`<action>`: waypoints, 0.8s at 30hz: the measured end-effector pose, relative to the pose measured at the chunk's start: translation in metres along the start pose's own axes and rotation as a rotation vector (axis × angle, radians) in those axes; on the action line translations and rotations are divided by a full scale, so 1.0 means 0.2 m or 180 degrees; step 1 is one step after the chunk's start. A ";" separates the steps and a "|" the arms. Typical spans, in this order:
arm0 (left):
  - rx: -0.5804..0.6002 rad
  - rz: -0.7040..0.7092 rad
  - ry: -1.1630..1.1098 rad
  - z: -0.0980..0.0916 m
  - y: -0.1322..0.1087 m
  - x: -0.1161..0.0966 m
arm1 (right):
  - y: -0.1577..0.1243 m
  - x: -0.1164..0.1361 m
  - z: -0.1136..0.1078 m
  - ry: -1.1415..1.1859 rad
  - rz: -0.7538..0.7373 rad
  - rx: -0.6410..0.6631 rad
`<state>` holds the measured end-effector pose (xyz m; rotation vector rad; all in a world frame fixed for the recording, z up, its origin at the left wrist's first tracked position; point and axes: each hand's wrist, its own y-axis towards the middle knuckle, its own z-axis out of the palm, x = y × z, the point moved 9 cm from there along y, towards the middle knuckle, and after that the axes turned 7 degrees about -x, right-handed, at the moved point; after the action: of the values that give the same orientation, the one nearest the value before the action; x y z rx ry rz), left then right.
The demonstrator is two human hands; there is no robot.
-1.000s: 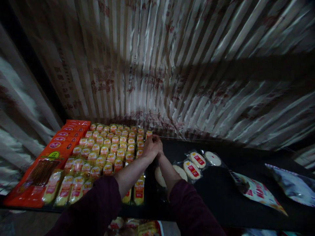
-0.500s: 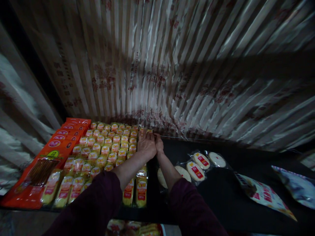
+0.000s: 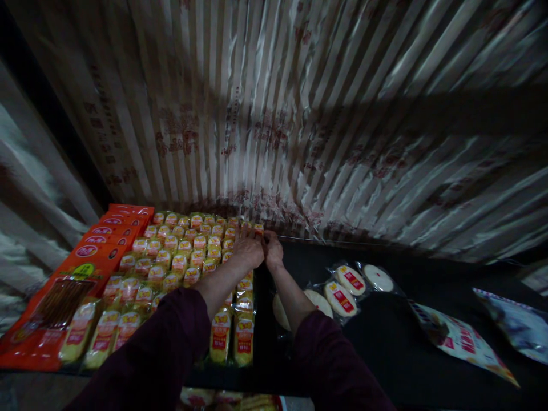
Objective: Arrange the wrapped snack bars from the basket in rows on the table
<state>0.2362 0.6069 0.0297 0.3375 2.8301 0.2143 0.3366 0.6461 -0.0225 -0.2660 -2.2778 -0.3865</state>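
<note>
Rows of small yellow wrapped cakes [image 3: 180, 262] with red-and-white labels stand tightly packed on the black tabletop. My left hand [image 3: 248, 251] lies over the far end of the right-hand rows, palm down, its fingers stretched forward on the wrappers. Close beside it, my right hand [image 3: 273, 251] has its fingers bent and drawn together against the side of a wrapped cake [image 3: 258, 228] at the far right corner. That cake is partly covered by both hands. My left forearm hides some of the nearer rows.
Orange snack packets [image 3: 81, 268] overlap along the left. Round flat packaged breads [image 3: 340, 298] lie right of my right arm, with a white printed bag [image 3: 464, 342] and a bluish bag [image 3: 514, 325] farther right. A container of packs [image 3: 252, 401] sits below the front edge. Pleated sheeting [image 3: 274, 131] hangs behind.
Both hands have shifted slightly left at the far corner, staying close together. The view has tilted a little, so the cakes and orange packets appear farther left. The breads stay put.
</note>
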 end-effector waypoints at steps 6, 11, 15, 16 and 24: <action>-0.0197 -0.0018 -0.0078 -0.09 -0.04 -0.01 | 0.01 -0.04 0.00 0.0158 0.0087 -0.0130; -0.0402 -0.0066 -0.0170 -0.20 -0.18 0.02 | 0.01 -0.08 0.02 0.0703 0.0035 -0.0023; -0.0614 -0.0007 -0.0293 -0.29 -0.36 0.05 | -0.02 -0.08 0.03 0.1069 -0.0131 0.0076; -0.0651 0.0023 -0.0312 -0.30 -0.41 0.06 | -0.03 -0.07 0.02 0.1079 -0.0161 0.0037; -0.1175 0.0040 -0.0004 -0.40 -0.69 0.26 | -0.22 0.06 -0.12 0.0981 -0.0641 -0.0547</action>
<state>0.1347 0.4784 0.0669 0.2719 2.7111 0.7247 0.3307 0.5977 -0.0064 -0.0567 -1.9747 -0.6812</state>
